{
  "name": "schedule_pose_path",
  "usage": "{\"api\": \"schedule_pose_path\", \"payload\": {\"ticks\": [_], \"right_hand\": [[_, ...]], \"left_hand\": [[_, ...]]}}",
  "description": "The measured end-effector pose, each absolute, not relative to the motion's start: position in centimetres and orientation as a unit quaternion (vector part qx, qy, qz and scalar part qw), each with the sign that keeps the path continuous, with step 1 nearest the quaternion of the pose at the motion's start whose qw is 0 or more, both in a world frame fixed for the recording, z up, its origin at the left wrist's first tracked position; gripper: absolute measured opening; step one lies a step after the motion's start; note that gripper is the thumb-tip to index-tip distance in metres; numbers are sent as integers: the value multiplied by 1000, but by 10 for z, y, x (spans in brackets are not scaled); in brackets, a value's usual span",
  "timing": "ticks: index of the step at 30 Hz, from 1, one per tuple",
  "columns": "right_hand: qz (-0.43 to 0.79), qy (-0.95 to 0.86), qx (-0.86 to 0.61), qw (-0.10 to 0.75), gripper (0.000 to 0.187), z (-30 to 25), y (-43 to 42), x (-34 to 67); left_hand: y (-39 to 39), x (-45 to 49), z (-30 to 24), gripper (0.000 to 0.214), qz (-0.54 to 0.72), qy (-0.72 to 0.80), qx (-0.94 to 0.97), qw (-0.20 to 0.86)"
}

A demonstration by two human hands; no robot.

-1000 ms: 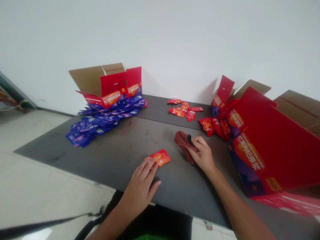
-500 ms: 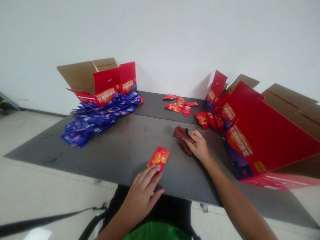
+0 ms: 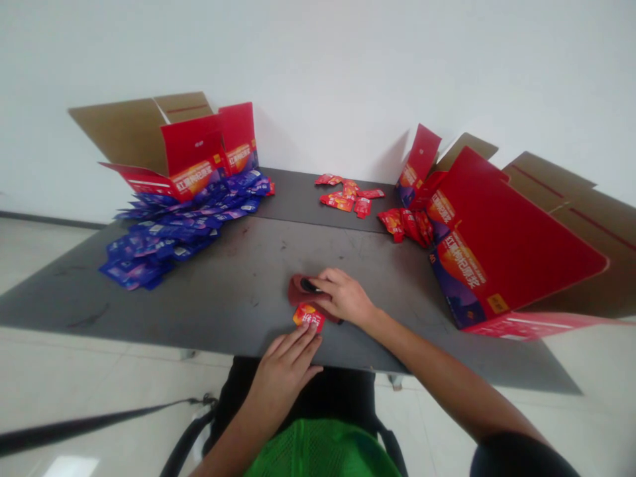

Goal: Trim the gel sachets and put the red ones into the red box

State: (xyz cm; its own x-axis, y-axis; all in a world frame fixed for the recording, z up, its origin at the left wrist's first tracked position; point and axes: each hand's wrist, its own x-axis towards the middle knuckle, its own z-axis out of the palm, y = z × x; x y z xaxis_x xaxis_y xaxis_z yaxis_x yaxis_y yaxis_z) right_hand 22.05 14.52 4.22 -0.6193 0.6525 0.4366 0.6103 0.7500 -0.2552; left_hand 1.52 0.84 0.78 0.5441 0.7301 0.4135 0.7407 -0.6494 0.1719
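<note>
My left hand (image 3: 289, 363) lies flat at the near edge of the dark table (image 3: 238, 291), fingers stretched out, fingertips pressing on a small red packet (image 3: 308, 317). My right hand (image 3: 344, 297) is closed on a dark red cloth (image 3: 299, 289), which it presses over the far part of that packet. The cloth lies bunched just left of the knuckles.
A heap of blue packets (image 3: 173, 228) spills from an open red carton (image 3: 183, 149) at the back left. Loose red packets (image 3: 348, 197) lie at the back middle, more (image 3: 410, 225) beside a large tipped red carton (image 3: 489, 242) on the right. A brown box (image 3: 576, 218) stands behind it.
My right hand has brought the cloth left and nearer, onto the red packet. My left hand has drawn the packet towards the table's near edge. The camera has tilted.
</note>
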Motion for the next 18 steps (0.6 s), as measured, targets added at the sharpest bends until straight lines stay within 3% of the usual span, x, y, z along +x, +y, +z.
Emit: {"api": "schedule_pose_path", "payload": {"ticks": [5,7,12,18], "right_hand": [[8,-866,-417,274,31,61,163,236],[22,-874,-381,300,33,65,142,228],[75,-922,-281,256,34,46,114,212],[15,-876,-405,262,32,54,162,228]], "left_hand": [[8,17,7,39,-238,-423,-874,-1],[7,17,5,38,-241,-426,-872,-3],[6,17,4,35,-245,-438,-865,-16],[5,19,11,38,-243,-436,-866,-39]]}}
